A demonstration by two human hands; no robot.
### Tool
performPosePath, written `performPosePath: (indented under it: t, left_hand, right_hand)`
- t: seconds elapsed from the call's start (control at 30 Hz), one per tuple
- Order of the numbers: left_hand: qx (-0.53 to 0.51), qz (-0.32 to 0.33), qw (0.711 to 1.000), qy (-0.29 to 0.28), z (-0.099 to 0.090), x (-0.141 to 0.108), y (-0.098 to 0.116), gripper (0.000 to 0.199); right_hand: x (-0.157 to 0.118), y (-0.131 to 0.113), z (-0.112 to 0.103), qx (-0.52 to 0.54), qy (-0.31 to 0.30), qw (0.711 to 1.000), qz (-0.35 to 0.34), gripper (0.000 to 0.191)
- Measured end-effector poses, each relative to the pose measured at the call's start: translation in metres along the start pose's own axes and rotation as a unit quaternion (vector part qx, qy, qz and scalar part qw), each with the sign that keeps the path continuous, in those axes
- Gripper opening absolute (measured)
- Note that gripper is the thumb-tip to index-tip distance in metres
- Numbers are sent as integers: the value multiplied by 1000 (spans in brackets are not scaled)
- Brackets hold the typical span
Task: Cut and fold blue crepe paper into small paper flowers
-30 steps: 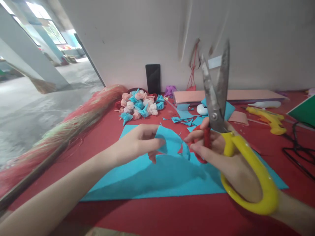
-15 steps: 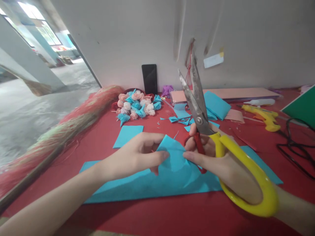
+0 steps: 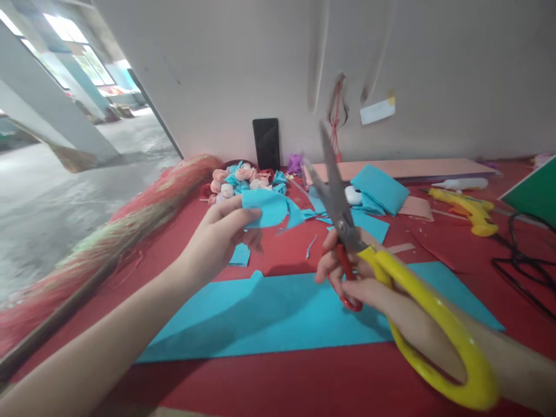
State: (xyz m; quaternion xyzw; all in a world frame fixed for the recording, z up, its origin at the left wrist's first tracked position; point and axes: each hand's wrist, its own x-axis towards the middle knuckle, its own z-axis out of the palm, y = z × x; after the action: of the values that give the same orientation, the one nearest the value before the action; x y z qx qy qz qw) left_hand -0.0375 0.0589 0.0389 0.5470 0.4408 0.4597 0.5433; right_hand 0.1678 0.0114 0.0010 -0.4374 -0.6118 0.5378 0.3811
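My left hand pinches a cut piece of blue paper with a curved edge, lifted in front of the heap of paper flowers. In my right hand are large scissors with one yellow and one red handle loop, their blades pointing up and slightly apart. Beneath both hands a long blue paper strip lies across the red tabletop. A smaller blue sheet shows partly behind my left hand.
Blue folded paper and scraps lie behind the scissors. A yellow glue gun with a black cable is at right. A black phone leans on the wall. Red and pale fibre bundles line the left edge.
My left hand has moved up and left with the blue piece, away from my right hand, which no longer touches it. The scissor blades have come closer together and tilted left.
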Motion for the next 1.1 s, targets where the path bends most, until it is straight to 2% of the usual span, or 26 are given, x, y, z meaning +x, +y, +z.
performPosePath:
  t: [0.07,0.13,0.27,0.33,0.43,0.6,0.8,1.1]
  left_hand:
    - [-39,-3,998,45,-1,5,1,20]
    - [-69,-11,995,73,-2,7,2,22]
    - [-81,-19,994,74,-4,8,0,24]
    - [-73,-17,995,66,-4,6,0,24]
    - [-47,-16,998,47,-2,3,-1,23]
    - [-26,-13,999,-14,1,-1,-4,17]
    - [-17,-45,996,-81,3,-6,-4,10]
    - [-28,-66,992,-104,2,-6,-3,15]
  right_hand:
    - [-7,-2,5,-33,-2,999,40,20]
    - [-11,-4,8,-73,-35,994,70,17]
    - [-12,-5,8,-177,-81,978,75,15]
    - [-11,-4,8,-184,-84,977,73,15]
    - [-10,0,9,-139,-81,984,74,13]
    - [-10,5,8,-82,-78,991,65,10]
    - [-10,5,8,-85,-71,992,59,9]
    - [-9,-3,11,-105,-69,990,59,13]
